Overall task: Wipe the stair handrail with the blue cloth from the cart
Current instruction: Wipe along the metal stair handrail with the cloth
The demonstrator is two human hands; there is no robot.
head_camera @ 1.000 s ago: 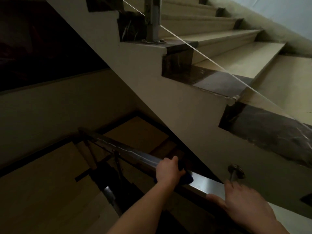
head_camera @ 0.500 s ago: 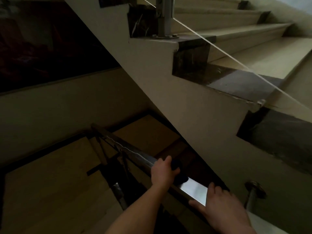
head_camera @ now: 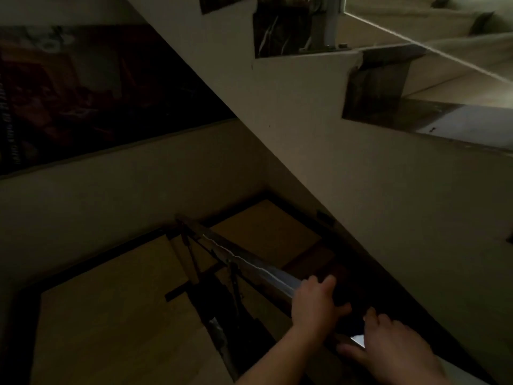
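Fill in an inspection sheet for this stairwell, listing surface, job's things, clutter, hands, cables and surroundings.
Surface: handrail, shiny metal, sloping down towards the landing.
Job's things: cloth, a dark patch on the rail under the left hand; the light is too dim to show its colour. No cart is in view.
Clutter: nothing seen.
Hands: left hand has its fingers curled over the cloth and rail. Right hand lies on the rail nearer the camera, fingers spread.
Cables: nothing seen.
Surroundings: landing floor below, upper flight overhead, dark wall picture at left.
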